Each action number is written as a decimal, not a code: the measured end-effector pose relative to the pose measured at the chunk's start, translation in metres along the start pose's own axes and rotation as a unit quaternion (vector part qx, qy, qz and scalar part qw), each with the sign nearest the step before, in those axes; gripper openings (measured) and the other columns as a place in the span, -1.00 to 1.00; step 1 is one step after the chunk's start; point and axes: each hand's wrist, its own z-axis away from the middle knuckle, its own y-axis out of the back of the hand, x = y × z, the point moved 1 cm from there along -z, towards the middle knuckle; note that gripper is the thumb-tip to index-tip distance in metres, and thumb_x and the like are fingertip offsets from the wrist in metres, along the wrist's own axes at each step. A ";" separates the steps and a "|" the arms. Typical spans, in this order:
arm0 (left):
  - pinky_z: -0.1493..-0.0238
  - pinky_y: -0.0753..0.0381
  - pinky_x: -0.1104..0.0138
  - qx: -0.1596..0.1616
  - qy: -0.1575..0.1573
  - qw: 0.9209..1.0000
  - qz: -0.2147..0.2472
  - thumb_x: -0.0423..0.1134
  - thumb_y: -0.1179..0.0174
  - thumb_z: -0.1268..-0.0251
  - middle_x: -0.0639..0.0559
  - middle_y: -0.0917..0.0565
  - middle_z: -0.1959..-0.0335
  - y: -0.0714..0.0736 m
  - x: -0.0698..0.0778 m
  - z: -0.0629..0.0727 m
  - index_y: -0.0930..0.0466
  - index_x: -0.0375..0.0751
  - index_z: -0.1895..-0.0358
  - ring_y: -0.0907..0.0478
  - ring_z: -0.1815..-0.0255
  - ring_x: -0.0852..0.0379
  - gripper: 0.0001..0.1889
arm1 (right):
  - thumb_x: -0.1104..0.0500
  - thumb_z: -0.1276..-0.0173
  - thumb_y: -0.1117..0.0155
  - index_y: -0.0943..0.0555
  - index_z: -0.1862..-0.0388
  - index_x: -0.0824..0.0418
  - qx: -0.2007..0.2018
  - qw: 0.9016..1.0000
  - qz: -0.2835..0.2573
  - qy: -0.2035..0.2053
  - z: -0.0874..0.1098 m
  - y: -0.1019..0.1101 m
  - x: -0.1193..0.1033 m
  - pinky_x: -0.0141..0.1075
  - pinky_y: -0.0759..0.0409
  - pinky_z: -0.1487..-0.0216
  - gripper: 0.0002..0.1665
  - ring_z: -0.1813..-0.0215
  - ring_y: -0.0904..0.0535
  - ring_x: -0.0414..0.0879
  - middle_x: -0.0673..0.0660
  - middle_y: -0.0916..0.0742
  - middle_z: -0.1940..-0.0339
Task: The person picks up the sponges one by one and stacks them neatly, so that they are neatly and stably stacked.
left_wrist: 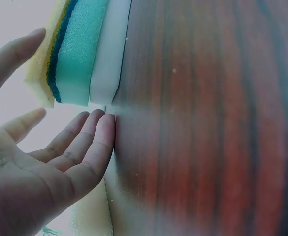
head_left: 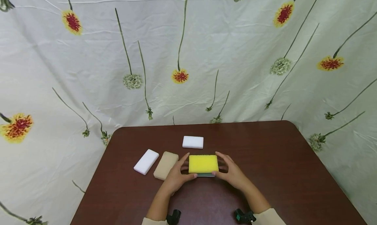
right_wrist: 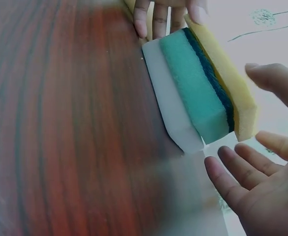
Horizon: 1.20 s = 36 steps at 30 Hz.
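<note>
Facing each other across a stack (right_wrist: 200,93) of 3 pieces, the left hand (head_left: 178,176) and the right hand (head_left: 231,172) stand apart, 1 at each short end, fingers extended and spread, neither clamped on it; I cannot tell whether either thumb tip touches its near corners. The stack rests on the table (head_left: 294,172), its long side toward the person: a low white block (right_wrist: 168,98) underneath, a green sponge (right_wrist: 195,81) in the middle and a yellow sponge (head_left: 203,164) on top, with a dark, rough layer (right_wrist: 210,73) between those 2. The layers lie flat, their ends nearly in line. On the left, room is tight: a beige sponge (head_left: 166,165) lies just beside the left hand, partly hidden by it, and a slanted white block (head_left: 146,161) lies beyond. Behind the stack sits a rear white block (head_left: 192,142), with a strip of tabletop between it and the back edge. Broad dark wood spreads from the right hand to the slanting right edge. Past the rounded back corners hangs a pale cloth (head_left: 241,54) printed with flowers
</note>
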 end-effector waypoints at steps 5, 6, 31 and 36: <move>-0.15 -0.61 0.04 0.005 -0.012 1.000 -0.006 -0.07 -0.46 -0.21 -0.21 -0.48 -0.30 -0.001 0.001 0.000 -0.13 0.01 -0.61 -0.52 -0.30 -0.19 -0.06 | 0.12 -0.31 -0.47 -0.28 -0.56 0.08 0.010 1.000 -0.010 0.006 0.000 -0.003 0.000 0.00 -0.56 -0.31 -0.11 -0.46 -0.41 0.23 0.26 -0.40 -0.49; -0.14 -0.61 0.05 0.006 -0.011 1.000 -0.009 -0.04 -0.45 -0.22 -0.20 -0.49 -0.29 -0.001 0.000 0.000 -0.13 0.01 -0.61 -0.53 -0.30 -0.18 -0.07 | 0.12 -0.32 -0.46 -0.29 -0.55 0.08 0.011 1.000 -0.011 0.006 0.000 -0.004 0.000 -0.01 -0.56 -0.31 -0.13 -0.46 -0.41 0.22 0.25 -0.41 -0.48; -0.20 -0.58 -0.04 0.065 0.013 0.997 -0.037 0.07 -0.43 -0.21 -0.16 -0.48 -0.31 0.007 0.010 0.012 -0.24 0.07 -0.56 -0.52 -0.32 -0.18 -0.14 | 0.15 -0.31 -0.47 -0.33 -0.52 0.17 0.016 1.000 -0.001 -0.015 -0.002 -0.008 -0.003 -0.03 -0.58 -0.30 -0.16 -0.41 -0.49 0.18 0.20 -0.49 -0.38; -0.18 -0.61 -0.02 0.096 0.010 0.995 -0.036 0.01 -0.44 -0.22 -0.20 -0.48 -0.32 0.012 0.015 0.016 -0.28 0.01 -0.55 -0.50 -0.32 -0.18 -0.16 | 0.16 -0.31 -0.47 -0.34 -0.51 0.18 0.019 1.000 -0.001 -0.017 -0.002 -0.008 -0.001 -0.05 -0.59 -0.28 -0.17 -0.39 -0.50 0.17 0.20 -0.49 -0.37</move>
